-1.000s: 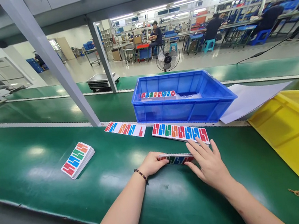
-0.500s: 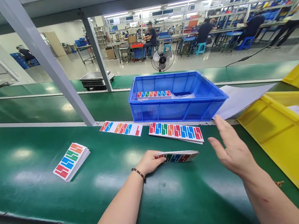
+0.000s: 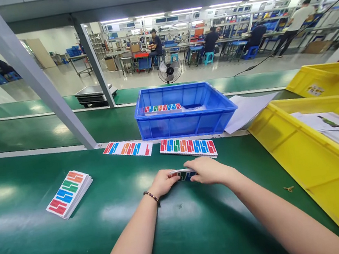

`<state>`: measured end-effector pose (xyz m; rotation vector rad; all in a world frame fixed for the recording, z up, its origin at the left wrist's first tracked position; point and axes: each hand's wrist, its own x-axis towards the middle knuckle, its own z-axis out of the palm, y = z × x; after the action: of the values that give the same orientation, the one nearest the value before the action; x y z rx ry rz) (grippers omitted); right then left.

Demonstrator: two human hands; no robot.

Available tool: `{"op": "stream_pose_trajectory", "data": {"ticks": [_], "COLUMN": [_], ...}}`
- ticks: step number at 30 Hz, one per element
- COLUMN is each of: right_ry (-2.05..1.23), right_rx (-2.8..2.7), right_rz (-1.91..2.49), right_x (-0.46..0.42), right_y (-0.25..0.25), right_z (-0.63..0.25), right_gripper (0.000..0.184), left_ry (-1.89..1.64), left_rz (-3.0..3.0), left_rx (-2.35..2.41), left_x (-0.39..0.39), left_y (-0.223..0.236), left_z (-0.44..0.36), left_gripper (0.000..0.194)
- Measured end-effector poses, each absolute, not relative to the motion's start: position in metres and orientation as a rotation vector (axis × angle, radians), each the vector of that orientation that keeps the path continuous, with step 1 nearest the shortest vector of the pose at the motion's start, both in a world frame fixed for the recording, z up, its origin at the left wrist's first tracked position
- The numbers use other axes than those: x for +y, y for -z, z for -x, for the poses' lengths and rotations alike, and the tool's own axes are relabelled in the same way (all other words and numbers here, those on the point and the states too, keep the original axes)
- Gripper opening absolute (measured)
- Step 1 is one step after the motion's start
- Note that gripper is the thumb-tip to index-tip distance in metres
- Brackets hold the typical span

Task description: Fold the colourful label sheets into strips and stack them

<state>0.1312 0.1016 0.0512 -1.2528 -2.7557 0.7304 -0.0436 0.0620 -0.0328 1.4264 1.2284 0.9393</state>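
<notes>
Between my two hands a small stack of printed cards (image 3: pixel 182 175) stands on its long edge on the green belt, coloured faces toward me. My left hand (image 3: pixel 163 182) pinches its left end, thumb in front. On the right end, my right hand (image 3: pixel 207 170) is closed with thumb and fingers round the stack, hiding that part. Just beyond lies a flat pile of cards with coloured zigzag shapes (image 3: pixel 188 147). Left of that pile lies a card strip with gaps in its row of shapes (image 3: pixel 128 149). A thicker card stack (image 3: pixel 69 193) lies slanted at the left.
A blue bin (image 3: pixel 184 122) holding more cards stands behind the piles. At the right are a yellow bin (image 3: pixel 304 165) with printed sheets and white paper (image 3: pixel 247 110). A tan rubber band (image 3: pixel 289 189) lies nearby. A metal post (image 3: pixel 33 80) rises at the left.
My right hand first lifted off the stack to the right with fingers spread, then came back and closed on its right end. My left hand kept hold throughout. The view swung right.
</notes>
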Motion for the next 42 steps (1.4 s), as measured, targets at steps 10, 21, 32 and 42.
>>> {"op": "stream_pose_trajectory", "data": {"ticks": [10, 21, 32, 42], "right_ry": [-1.480, -1.854, -1.366, -1.100], "right_rx": [-1.947, -1.228, -1.663, -1.679], "right_rz": [1.165, 1.042, 1.036, 0.852], "right_x": [0.107, 0.070, 0.079, 0.064], "right_y": [-0.021, 0.011, -0.029, -0.012], "right_z": [-0.122, -0.104, -0.166, -0.165], "right_gripper": [0.027, 0.037, 0.037, 0.021], "left_ry": [-1.424, -1.343, -1.064, -0.971], "left_rz": [-0.502, -0.443, -1.027, -1.055], "left_rx": [0.743, 0.944, 1.038, 1.029], "left_x": [0.056, 0.049, 0.026, 0.016], "left_y": [0.016, 0.017, 0.003, 0.003], "left_z": [0.032, 0.014, 0.006, -0.004], "left_gripper": [0.047, 0.047, 0.054, 0.049]}}
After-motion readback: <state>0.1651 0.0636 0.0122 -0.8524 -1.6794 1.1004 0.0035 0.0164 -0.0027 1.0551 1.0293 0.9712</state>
